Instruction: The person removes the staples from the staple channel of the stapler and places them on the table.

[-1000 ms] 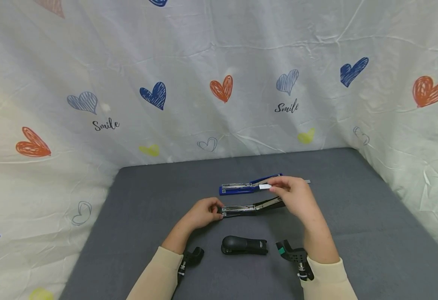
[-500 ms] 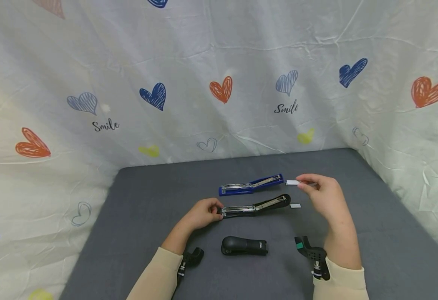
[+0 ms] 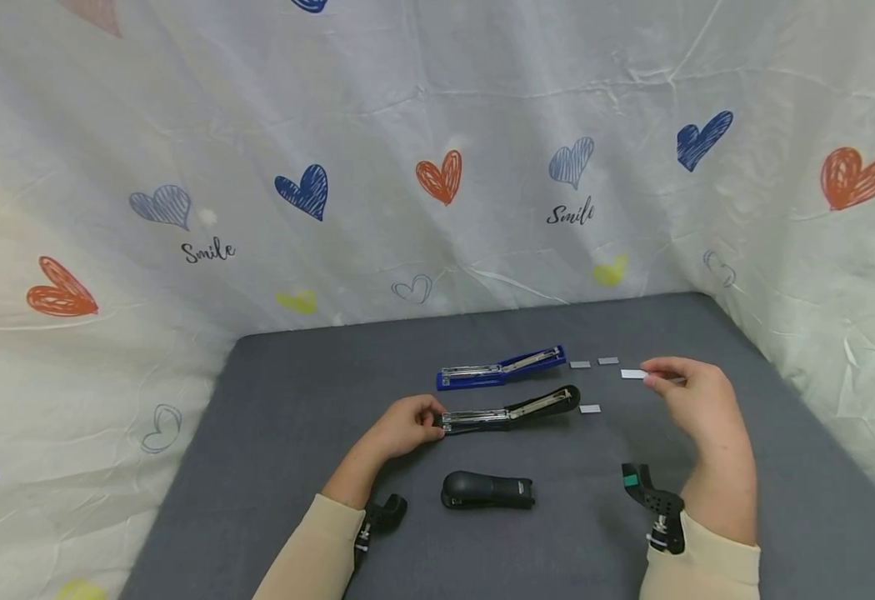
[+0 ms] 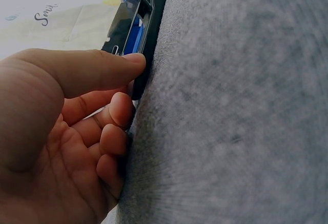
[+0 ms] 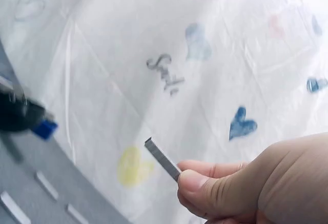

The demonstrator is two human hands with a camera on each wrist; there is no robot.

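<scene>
Three staplers lie on the grey tabletop [image 3: 295, 433]: a blue stapler [image 3: 499, 368] farthest back, swung open; a black stapler [image 3: 511, 410] just in front of it, also opened out flat; and a closed black stapler [image 3: 487, 490] nearest the person. The left hand [image 3: 406, 425] grips the left end of the open black stapler, thumb on top and fingers curled at its side against the cloth. The right hand [image 3: 696, 402] is raised off to the right, pinching a staple strip [image 3: 633, 374] between thumb and fingertip. Loose strips [image 3: 590, 409] lie on the tabletop by the staplers' right ends; there seem to be three, though they are small.
</scene>
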